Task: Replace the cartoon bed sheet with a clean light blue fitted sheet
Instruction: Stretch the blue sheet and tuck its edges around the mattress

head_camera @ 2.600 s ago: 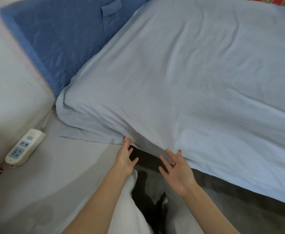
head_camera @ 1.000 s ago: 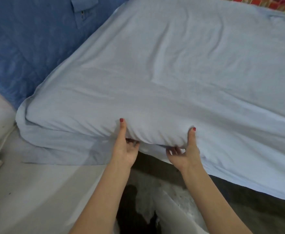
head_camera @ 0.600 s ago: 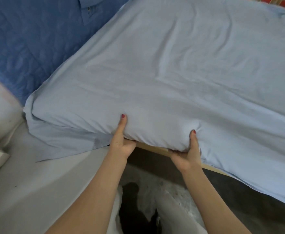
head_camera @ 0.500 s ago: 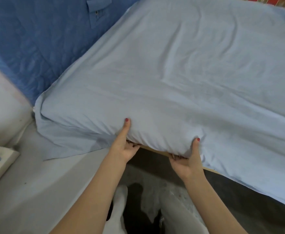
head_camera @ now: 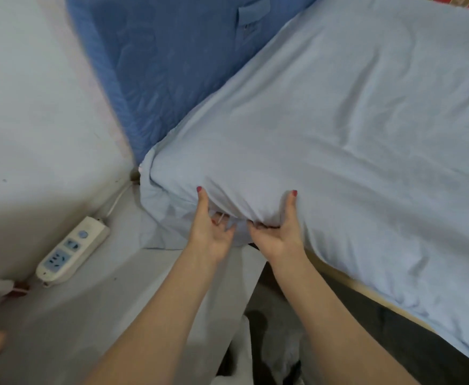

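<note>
Bed corner, seen from above. The light blue cotton fitted sheet (head_camera: 352,140) covers the mattress, its loose hem bunched at the near corner directly ahead of both hands; the mattress edge runs from that corner away to the right. The left hand (head_camera: 209,232) and right hand (head_camera: 279,234), close together, thumbs up the side and fingers curled beneath, grip the gathered hem, the left nearer the corner.

Power strip (head_camera: 72,250) left; floor (head_camera: 94,315) between open.

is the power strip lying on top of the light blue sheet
No, the power strip lies on the floor by the wall, apart from the light blue sheet that both hands grip.
</note>
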